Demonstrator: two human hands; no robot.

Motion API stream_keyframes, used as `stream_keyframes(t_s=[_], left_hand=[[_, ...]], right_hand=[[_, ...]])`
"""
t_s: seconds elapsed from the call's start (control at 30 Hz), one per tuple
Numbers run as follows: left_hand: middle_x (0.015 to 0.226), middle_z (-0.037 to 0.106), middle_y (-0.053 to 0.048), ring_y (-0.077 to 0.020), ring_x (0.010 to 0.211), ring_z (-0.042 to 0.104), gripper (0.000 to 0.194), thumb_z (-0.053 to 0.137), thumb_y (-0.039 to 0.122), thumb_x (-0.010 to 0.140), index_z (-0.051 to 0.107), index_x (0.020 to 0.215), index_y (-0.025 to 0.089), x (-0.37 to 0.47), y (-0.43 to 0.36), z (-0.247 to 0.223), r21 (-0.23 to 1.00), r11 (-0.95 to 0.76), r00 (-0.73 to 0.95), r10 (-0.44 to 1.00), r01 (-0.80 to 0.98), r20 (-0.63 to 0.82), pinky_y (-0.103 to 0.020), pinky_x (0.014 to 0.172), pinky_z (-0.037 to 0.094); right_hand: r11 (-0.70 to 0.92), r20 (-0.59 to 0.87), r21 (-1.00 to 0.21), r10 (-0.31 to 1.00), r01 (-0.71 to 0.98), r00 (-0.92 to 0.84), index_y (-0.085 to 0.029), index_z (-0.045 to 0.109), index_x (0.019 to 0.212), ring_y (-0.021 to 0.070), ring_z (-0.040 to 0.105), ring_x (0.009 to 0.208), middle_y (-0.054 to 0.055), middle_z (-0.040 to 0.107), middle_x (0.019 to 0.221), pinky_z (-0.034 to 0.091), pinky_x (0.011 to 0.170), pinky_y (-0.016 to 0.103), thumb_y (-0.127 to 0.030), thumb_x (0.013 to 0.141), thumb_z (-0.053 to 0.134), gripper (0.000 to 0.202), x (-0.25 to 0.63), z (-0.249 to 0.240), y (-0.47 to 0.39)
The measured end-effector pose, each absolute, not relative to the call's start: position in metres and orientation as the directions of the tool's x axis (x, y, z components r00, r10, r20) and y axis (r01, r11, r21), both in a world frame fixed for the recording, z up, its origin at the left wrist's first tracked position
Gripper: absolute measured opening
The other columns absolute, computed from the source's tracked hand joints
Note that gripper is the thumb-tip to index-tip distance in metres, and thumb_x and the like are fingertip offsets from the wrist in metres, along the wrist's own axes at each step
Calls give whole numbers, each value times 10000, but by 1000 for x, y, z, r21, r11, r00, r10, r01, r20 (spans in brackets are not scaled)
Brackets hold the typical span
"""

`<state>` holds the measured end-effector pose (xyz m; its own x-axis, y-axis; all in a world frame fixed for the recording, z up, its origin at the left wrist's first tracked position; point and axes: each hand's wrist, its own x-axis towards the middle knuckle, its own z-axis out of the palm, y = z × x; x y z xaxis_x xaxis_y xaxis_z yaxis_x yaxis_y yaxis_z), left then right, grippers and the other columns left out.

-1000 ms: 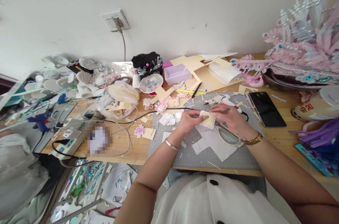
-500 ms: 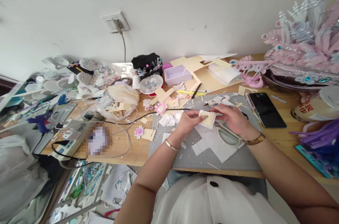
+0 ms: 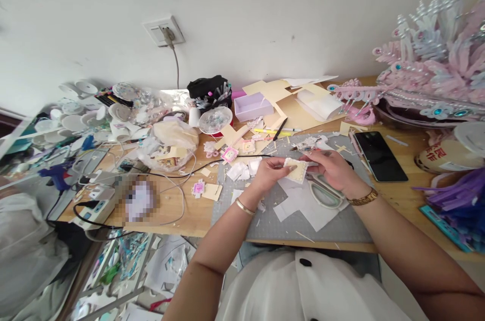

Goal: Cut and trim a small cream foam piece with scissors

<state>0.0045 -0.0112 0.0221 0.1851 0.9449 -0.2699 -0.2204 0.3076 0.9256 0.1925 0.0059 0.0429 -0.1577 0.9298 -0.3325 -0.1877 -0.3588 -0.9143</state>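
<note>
Slightly above the grey cutting mat, a small cream card piece with a scalloped border and white sides is between my hands. My left hand pinches it from the left, thumb across its front. At its upper right edge are the bent fingers and thumb of my right hand, closed on that edge. Green-and-white handled scissors lie under my right hand, their blades mostly hidden. White paper cutouts are spread on the mat below.
A phone lies right of the mat, near a lidded cup. Pink beaded headpieces fill the back right. Behind the mat are a lilac box and pens. A glue gun and power strip are left.
My hands stay almost in place around the card piece. The fingers of my right hand have lowered a little at its edge; the view has shifted very slightly.
</note>
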Motion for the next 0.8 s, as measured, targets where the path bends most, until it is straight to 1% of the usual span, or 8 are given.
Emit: stream_keyframes(t_s=[0.1,0.23,0.33,0.5,0.67,0.8], left_hand=[[727,748,-38,-120,630,583,460,961,485,454,805,740,160,4,-11,23,918,329,215,935,-222,-283,-266,657,474],[730,751,-45,-125,641,591,461,965,459,459,809,765,152,3,-10,23,922,326,220,934,-210,-280,-271,677,476],[750,756,-50,-129,648,597,468,962,457,463,808,780,149,3,-10,22,922,328,226,932,-205,-281,-275,682,479],[735,749,-38,-120,637,590,461,970,423,441,802,769,148,3,-10,22,917,341,209,931,-209,-298,-264,668,473],[739,746,-38,-121,630,587,447,961,425,438,794,747,149,3,-10,22,916,339,184,935,-215,-303,-267,651,470],[742,749,-41,-122,629,591,430,952,419,459,795,753,148,3,-10,23,917,339,182,935,-210,-304,-268,651,474]], right_hand=[[-380,-353,-910,920,-166,-170,-230,734,574,216,696,739,11,713,716,625,695,347,-540,476,955,393,194,44,7],[-413,-382,-901,901,-136,-205,-217,755,586,198,668,697,16,695,707,624,702,360,-496,418,987,399,197,43,9],[-427,-395,-896,891,-122,-223,-218,759,592,210,666,705,25,693,713,625,698,380,-468,424,990,379,200,43,9],[-422,-389,-900,890,-108,-238,-210,774,649,218,672,739,31,688,777,626,713,394,-404,482,972,323,202,44,9],[-407,-377,-907,897,-104,-231,-224,779,630,208,664,729,27,678,790,627,706,383,-389,450,976,313,202,45,8],[-392,-362,-916,901,-88,-240,-225,785,639,212,677,744,34,693,813,634,710,387,-374,488,956,273,202,44,8]])
